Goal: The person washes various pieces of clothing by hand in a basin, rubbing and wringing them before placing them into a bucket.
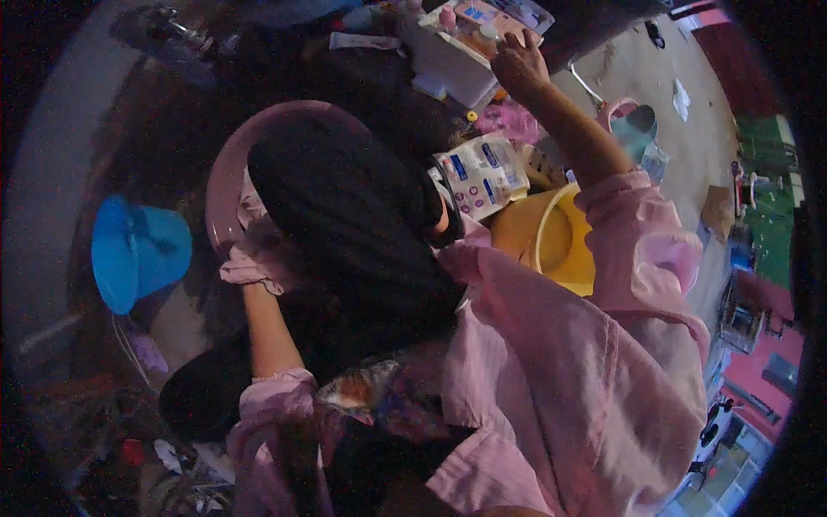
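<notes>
My right hand [522, 64] reaches to the corner of a white box [452, 68], its fingers extended and partly apart, touching small items on top. A pinkish flat item [494, 22] and small bottles [447, 17] lie there. My left hand [263, 240] is at the near rim of a pink plastic basin [223, 161]; it is dark and mostly hidden by pink cloth [249, 266], so its grip does not show. My dark-clothed leg [342, 187] covers much of the basin. Pink sleeves are pushed up on both forearms.
A blue plastic bucket [158, 242] lies tilted left of the basin. To the right are a yellow bucket [562, 239], a printed plastic package [481, 178] and a pink plastic bag [510, 121]. Farther off, a pink-rimmed container [633, 126] and a brown carton [717, 210] are on the floor.
</notes>
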Action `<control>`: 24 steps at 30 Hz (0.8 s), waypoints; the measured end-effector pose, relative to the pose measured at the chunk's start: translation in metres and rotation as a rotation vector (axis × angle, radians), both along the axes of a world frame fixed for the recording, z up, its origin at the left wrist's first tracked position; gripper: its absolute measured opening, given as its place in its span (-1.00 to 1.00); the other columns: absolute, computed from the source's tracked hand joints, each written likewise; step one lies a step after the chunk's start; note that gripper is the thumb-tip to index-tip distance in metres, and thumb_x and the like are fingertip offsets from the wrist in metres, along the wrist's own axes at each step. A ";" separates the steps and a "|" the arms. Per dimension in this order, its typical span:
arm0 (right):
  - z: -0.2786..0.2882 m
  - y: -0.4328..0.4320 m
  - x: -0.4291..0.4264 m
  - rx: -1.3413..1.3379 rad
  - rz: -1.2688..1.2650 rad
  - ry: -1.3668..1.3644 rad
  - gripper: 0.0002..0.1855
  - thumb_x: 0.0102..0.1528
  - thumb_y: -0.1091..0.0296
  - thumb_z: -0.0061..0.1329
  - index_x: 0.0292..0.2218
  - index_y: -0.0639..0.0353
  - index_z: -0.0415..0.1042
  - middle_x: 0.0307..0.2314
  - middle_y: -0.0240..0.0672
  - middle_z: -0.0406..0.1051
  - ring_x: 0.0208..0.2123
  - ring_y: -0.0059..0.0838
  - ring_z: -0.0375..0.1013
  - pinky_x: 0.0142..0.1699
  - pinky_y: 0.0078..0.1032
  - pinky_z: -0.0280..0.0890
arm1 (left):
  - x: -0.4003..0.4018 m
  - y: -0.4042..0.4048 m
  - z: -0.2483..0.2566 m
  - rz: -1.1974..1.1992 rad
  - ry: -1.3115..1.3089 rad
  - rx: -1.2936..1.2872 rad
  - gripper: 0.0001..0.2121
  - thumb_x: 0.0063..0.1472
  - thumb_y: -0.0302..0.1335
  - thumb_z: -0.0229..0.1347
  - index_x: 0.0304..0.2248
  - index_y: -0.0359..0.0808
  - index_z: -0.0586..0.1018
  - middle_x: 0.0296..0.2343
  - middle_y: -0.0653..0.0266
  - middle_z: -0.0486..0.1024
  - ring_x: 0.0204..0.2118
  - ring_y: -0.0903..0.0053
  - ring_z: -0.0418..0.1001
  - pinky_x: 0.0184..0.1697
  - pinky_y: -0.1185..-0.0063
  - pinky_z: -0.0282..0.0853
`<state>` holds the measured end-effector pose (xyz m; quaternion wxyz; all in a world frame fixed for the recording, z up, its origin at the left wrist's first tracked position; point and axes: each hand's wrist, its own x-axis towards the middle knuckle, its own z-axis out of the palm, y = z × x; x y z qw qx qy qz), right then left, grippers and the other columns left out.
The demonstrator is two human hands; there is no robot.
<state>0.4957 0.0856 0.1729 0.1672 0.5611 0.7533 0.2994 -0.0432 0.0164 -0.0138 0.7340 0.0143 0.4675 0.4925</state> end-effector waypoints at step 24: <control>0.022 -0.050 -0.041 0.708 0.066 1.721 -0.85 -0.05 0.51 -0.20 -0.36 0.25 0.33 -0.51 -0.42 0.34 -0.44 -0.61 0.31 -0.33 -0.68 0.20 | -0.001 0.000 -0.007 0.003 0.007 -0.002 -0.59 0.03 -0.10 -0.22 -0.28 -0.26 0.35 -0.33 0.29 0.33 -0.35 0.45 0.30 -0.29 0.50 0.26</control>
